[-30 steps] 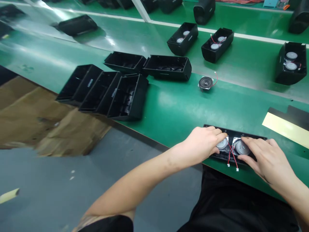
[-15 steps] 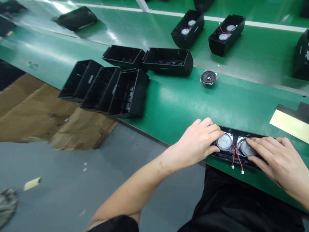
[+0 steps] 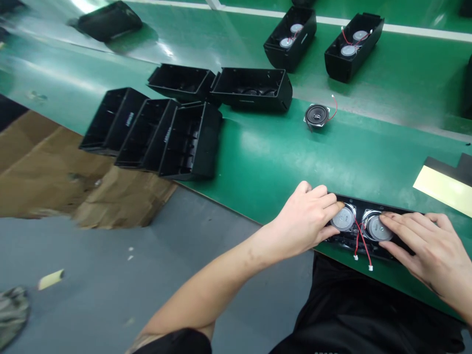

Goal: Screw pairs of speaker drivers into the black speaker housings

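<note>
A long black housing (image 3: 363,246) lies at the near edge of the green bench, with two round silver-backed speakers in it. My left hand (image 3: 308,219) grips the left speaker (image 3: 342,218) between thumb and fingers at its left side. On the right speaker (image 3: 376,227), the fingers and thumb of my right hand (image 3: 424,241) are closed round its right rim. That speaker looks slightly tilted. Red wires (image 3: 363,241) with white plugs run between the two and hang over the housing's near side.
A loose speaker (image 3: 317,115) with a red wire lies farther back. Several open black housings (image 3: 191,142) stand at left. Two housings (image 3: 354,49) with speakers stand at the back. Yellow-edged black sheets (image 3: 444,189) lie at right. Brown cardboard (image 3: 47,167) is at far left.
The view has shifted slightly, so the bench items appear a little higher and the left housings farther left. Both hands keep their hold on the speakers, with hardly any movement.
</note>
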`<state>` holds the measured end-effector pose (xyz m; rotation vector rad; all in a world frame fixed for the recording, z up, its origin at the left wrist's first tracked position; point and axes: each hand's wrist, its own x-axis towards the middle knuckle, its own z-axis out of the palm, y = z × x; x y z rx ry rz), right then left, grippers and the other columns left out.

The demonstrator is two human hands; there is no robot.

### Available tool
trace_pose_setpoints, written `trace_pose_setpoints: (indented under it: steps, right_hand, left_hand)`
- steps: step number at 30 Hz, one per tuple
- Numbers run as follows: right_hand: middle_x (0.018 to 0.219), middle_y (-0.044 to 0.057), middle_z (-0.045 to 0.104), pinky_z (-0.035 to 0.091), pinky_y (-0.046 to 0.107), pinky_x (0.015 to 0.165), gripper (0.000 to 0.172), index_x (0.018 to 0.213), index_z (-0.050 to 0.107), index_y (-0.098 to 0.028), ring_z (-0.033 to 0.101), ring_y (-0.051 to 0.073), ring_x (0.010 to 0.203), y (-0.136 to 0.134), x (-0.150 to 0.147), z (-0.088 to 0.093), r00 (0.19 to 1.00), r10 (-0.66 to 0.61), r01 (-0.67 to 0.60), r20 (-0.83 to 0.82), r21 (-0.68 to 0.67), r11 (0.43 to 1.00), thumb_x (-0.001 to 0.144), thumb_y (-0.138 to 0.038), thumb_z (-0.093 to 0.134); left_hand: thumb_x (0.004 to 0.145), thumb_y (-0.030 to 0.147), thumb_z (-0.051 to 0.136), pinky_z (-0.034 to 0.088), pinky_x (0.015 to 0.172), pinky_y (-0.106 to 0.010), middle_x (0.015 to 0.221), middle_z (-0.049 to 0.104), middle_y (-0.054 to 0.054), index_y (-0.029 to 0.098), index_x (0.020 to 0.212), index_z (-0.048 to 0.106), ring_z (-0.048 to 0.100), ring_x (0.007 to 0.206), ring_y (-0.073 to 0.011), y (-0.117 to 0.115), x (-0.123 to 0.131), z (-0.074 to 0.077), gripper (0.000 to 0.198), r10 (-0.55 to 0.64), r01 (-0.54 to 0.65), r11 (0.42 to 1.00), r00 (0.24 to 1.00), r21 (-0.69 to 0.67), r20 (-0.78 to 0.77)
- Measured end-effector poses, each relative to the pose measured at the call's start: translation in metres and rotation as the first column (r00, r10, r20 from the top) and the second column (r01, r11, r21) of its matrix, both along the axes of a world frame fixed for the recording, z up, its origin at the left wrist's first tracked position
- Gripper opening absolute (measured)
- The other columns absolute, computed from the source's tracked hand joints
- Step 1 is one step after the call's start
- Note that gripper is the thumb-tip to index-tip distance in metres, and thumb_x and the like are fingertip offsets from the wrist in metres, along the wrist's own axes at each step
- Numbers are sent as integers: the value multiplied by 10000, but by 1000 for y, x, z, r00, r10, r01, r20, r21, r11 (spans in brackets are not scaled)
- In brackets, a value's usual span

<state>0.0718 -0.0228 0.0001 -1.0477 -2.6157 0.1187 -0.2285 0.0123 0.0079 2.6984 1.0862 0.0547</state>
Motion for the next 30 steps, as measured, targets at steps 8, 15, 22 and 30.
trace_pose_setpoints:
  steps: [8,15,22,30]
  right_hand:
    - [1209,54,755,382,355,845,293,1337,639,-123,644,184,1037,-1,1,0,1000,-17,16,-24,-33,999,1099,-289,598]
    - [1209,43,756,380,350,839,277,1323,655,-116,649,180,1034,0,1,2,1000,-13,12,-26,-30,999,1095,-269,612]
    - [1212,57,754,376,347,842,280,1324,656,-100,639,185,1042,1,-1,3,1000,0,0,-27,-18,1000,1097,-257,610]
    - [1221,62,756,388,369,853,284,1307,663,-111,642,210,1062,1,2,1,1000,-3,3,23,4,1000,1117,-295,561]
  left_hand:
    - [1004,511,746,287,780,-395,1035,754,-31,162,1268,690,574,937,-218,1,-2,-3,441,-1,1,1000,999,-1,53]
    - [942,481,827,276,770,-394,1021,753,-19,146,1239,698,567,921,-217,1,-2,-4,465,5,-7,1000,997,26,76]
    - [899,489,867,284,755,-386,1020,747,-22,143,1234,702,584,935,-228,0,-2,-7,509,13,-16,999,998,38,67]
    - [925,445,843,408,804,-373,1129,753,-86,116,1344,666,636,1008,-259,5,-8,0,561,8,2,997,992,-79,127]
